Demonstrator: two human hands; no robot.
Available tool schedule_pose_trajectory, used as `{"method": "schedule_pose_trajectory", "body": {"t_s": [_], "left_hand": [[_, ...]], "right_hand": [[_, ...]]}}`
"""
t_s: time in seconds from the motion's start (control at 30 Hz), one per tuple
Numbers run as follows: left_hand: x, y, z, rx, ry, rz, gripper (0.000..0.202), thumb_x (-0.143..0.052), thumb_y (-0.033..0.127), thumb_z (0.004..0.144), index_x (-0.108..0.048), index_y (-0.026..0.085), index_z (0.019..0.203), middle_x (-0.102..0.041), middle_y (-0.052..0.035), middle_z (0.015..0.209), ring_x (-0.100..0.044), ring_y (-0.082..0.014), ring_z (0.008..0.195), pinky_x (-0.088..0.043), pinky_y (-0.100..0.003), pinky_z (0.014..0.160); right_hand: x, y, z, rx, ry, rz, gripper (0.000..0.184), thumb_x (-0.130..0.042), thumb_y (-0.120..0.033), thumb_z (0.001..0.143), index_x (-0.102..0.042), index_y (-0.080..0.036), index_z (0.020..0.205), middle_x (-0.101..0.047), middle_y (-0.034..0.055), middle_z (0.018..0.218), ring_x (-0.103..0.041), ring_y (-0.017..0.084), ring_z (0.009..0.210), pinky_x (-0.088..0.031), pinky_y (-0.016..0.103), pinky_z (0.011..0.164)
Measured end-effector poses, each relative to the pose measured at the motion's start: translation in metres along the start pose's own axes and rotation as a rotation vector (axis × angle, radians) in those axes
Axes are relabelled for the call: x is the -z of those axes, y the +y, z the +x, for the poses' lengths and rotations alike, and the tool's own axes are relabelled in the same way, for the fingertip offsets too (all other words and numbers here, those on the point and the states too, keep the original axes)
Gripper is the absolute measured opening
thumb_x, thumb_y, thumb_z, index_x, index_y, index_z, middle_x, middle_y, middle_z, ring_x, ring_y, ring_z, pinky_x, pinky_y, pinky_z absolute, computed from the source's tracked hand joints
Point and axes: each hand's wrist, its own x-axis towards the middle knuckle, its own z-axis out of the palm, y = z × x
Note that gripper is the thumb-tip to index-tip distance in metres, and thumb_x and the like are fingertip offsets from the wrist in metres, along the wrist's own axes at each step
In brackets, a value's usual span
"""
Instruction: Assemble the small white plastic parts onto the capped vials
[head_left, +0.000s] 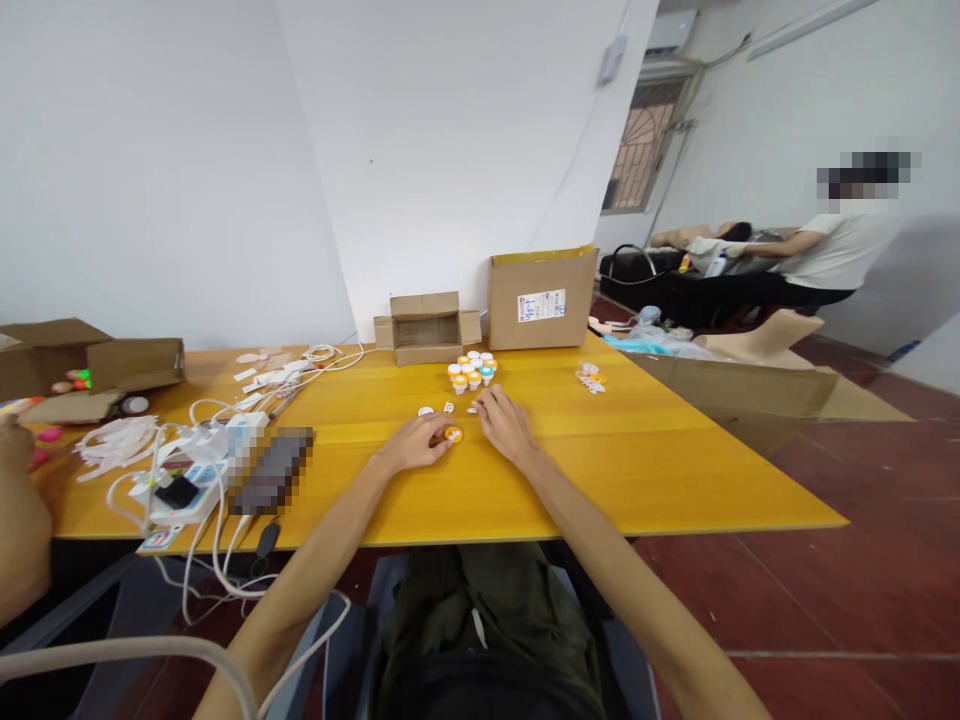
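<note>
Near the middle of the yellow bench [645, 470], the left hand [415, 443] lies with its fingers curled around a small orange-and-white cap [454, 434], which rests on the bench top at the fingertips. The right hand [504, 422] sits just beside it, fingers together and pressed low on the wood next to a few small white pieces [448, 408]; whether it pinches anything I cannot tell.

The cap looks like light, rigid plastic, small enough to skid on the smooth top, so a pinch across its rim with thumb and forefinger would likely hold it best.

Toward the far edge stands a cluster of similar caps [472, 370] in orange, white and teal. Behind it are an open small carton [427, 327] and a taller cardboard box [541, 297] with a white label [541, 305]; blue handwriting on it is too small to read. Cables and a power strip [180, 495] crowd the left edge.
</note>
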Motion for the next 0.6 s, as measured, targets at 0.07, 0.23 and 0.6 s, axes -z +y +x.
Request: {"method": "schedule_pose_trajectory", "body": {"t_s": [0.07, 0.23, 0.6], "left_hand": [[0.001, -0.003, -0.001, 0.0, 0.024, 0.003, 0.036, -0.053, 0.021, 0.084, -0.06, 0.023, 0.12, -0.064, -0.0023, 0.086, -0.061, -0.0188, 0.08, -0.05, -0.032, 0.08], [0.006, -0.011, -0.002, 0.049, 0.184, 0.071, 0.04, -0.051, 0.013, 0.079, -0.059, 0.022, 0.116, -0.063, -0.0058, 0.099, -0.06, -0.0225, 0.094, -0.049, -0.037, 0.089], [-0.005, -0.035, -0.001, 0.182, 0.231, 0.069, 0.034, -0.055, 0.02, 0.086, -0.057, 0.024, 0.12, -0.063, -0.0075, 0.117, -0.057, -0.0243, 0.112, -0.047, -0.041, 0.099]], "right_hand": [[0.0, 0.001, 0.0, -0.024, -0.001, 0.0, 0.019, -0.044, -0.028, 0.098, -0.059, -0.023, 0.089, -0.06, 0.0078, 0.096, -0.059, 0.02, 0.082, -0.04, 0.028, 0.061], [0.003, -0.001, 0.001, -0.067, -0.026, 0.01, 0.017, -0.046, -0.027, 0.097, -0.058, -0.023, 0.087, -0.061, 0.0073, 0.097, -0.06, 0.02, 0.081, -0.04, 0.028, 0.061], [0.006, -0.006, 0.002, 0.012, -0.218, 0.253, 0.009, -0.055, -0.021, 0.092, -0.063, -0.022, 0.087, -0.068, 0.0041, 0.091, -0.063, 0.017, 0.083, -0.046, 0.026, 0.073]]}}
